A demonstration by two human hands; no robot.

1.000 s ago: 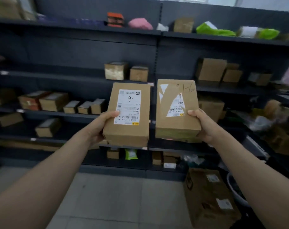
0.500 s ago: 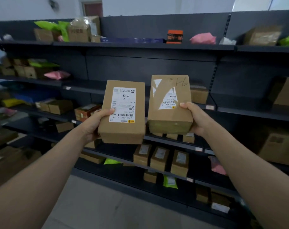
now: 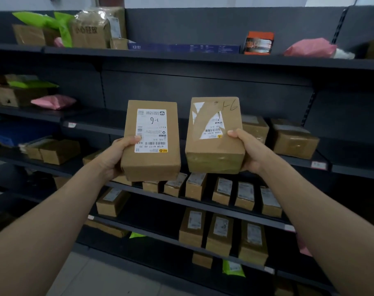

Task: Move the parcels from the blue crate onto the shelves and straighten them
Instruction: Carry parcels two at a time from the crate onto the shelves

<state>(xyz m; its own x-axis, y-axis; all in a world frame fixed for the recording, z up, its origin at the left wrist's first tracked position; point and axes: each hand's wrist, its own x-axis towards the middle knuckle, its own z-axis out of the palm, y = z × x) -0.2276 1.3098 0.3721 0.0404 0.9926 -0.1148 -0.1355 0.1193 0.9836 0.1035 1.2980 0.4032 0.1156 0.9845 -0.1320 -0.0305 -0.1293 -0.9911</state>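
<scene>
Left hand (image 3: 114,155) grips labelled parcel (image 3: 153,165), right hand (image 3: 251,152) grips taped parcel (image 3: 214,154), side by side mid-frame, long axes running up-frame toward the shelf (image 3: 92,119); its bare stretch sits behind, left of centre, so left hand looks nearer.

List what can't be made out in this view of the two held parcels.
Head view:
- Left parcel: the label's small print is too tiny to read.
- Right parcel: label torn, the rest glared by tape.
- Left hand and right hand: fingers, bar the thumbs, hidden behind the parcels.
- Shelf tag: blurred.
- Blue crate: uncertain; only a blurred blue shape at the left edge.
</scene>
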